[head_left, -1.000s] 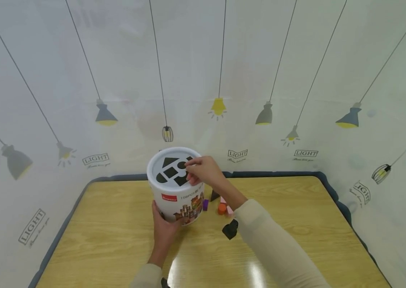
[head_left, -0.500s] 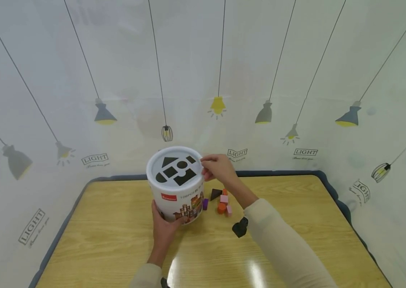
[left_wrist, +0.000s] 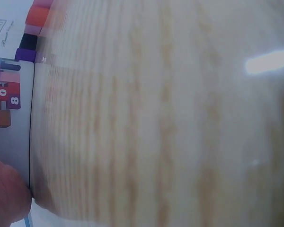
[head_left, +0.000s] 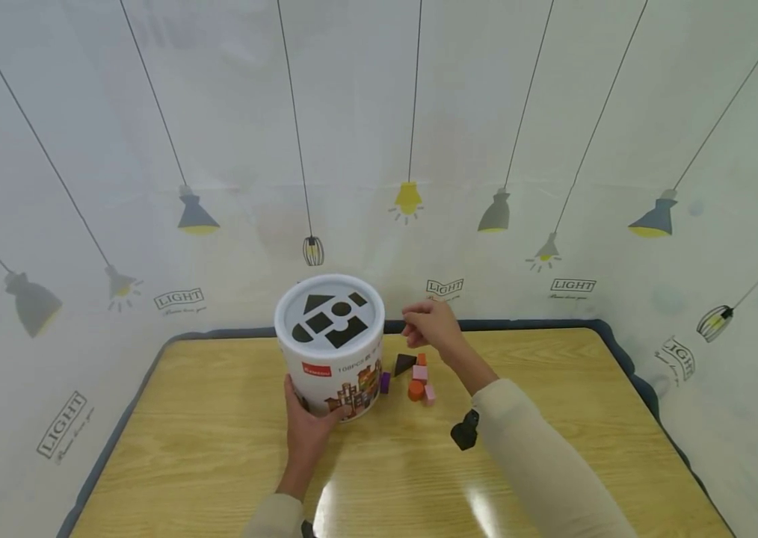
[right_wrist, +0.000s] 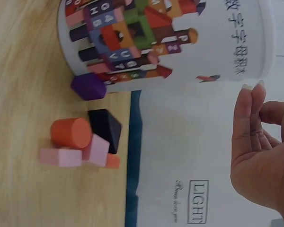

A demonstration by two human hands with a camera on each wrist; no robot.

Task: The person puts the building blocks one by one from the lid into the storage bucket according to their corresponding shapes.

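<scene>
A: Where is the tub (head_left: 325,377)?
B: Upright on the table (head_left: 204,441), left of the middle and toward the far edge. Its white lid (head_left: 336,290) is on, with six dark shapes across it.
A: And the left hand (head_left: 309,433)?
B: It grips the tub low on the near side, fingers round the left and thumb on the printed front.
A: What does the right hand (head_left: 434,326) have?
B: Nothing that I can see. It hangs in the air right of the tub, clear of it, first two fingers stretched out together and the thumb close by them.
A: What lies below it?
B: Blocks on the table. The purple block (head_left: 385,382) is just beside the tub's base, on the right. Farther right come the black triangle (head_left: 404,364), a small orange block (head_left: 422,359), two pink blocks (head_left: 420,373) and, on the near side, an orange cylinder (head_left: 416,390).
A: Are those touching?
B: They're bunched closely, but I can't tell which ones touch.
A: Behind all that?
B: A pale wall (head_left: 251,134) printed with hanging lamps, beyond the table's far edge.
</scene>
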